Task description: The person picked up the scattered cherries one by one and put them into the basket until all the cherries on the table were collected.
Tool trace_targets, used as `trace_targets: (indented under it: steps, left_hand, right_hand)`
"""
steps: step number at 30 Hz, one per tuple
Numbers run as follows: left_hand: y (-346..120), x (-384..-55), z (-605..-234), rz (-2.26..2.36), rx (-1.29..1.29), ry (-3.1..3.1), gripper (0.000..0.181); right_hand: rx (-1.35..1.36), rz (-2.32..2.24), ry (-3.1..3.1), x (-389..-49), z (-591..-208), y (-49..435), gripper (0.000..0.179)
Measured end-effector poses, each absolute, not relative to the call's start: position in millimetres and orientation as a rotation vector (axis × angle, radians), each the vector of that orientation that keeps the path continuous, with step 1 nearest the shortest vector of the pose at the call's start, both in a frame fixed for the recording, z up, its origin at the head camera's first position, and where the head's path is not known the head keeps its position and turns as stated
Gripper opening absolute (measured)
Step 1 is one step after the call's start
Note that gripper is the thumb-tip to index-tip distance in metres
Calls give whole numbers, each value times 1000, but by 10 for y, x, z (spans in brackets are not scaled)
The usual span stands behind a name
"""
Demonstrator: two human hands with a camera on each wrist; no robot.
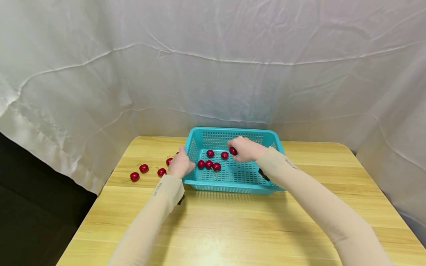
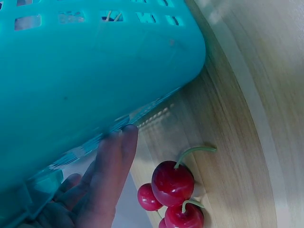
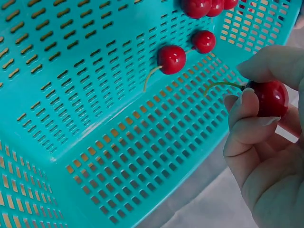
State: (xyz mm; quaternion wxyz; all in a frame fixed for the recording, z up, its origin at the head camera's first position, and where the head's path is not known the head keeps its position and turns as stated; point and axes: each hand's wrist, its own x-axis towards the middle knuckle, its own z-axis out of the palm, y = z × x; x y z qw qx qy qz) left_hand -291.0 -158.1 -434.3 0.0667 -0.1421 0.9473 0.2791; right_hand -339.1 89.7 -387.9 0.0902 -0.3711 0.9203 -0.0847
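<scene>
In the head view, a turquoise plastic basket [image 1: 229,187] with slotted walls sits toward the back of the table. My right hand [image 1: 245,149] is over its inside and pinches a red cherry [image 3: 271,97] between thumb and fingers, the green stem pointing away from the palm. Several cherries [image 1: 208,164] lie on the basket floor below and to the left. At the basket's left side, my left hand [image 1: 181,164] holds the rim, thumb over the edge and fingers [image 2: 111,166] along the outer wall. More stemmed cherries [image 2: 173,184] lie on the table beside that hand.
Loose cherries [image 1: 134,177] are scattered on the wooden table [image 1: 213,229], left of the basket. A pale cloth curtain [image 1: 233,85] hangs close behind the table's back edge. Past the left edge there is a dark area.
</scene>
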Motion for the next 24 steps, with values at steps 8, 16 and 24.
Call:
trace_targets:
  steps: [8, 16, 24]
  left_hand:
    - [-1590, -2910, -4325, 849, -441, 2843, 83]
    - [-1604, -2898, -4316, 871, -458, 2818, 84]
    - [-1590, -2905, -4328, 866, -444, 2828, 83]
  right_hand:
    - [-1111, -213, 2740, -3428, -3921, 799, 20]
    - [-1075, -119, 2707, -3457, -4031, 721, 21]
    - [-1061, -110, 2698, -3434, -4023, 713, 25]
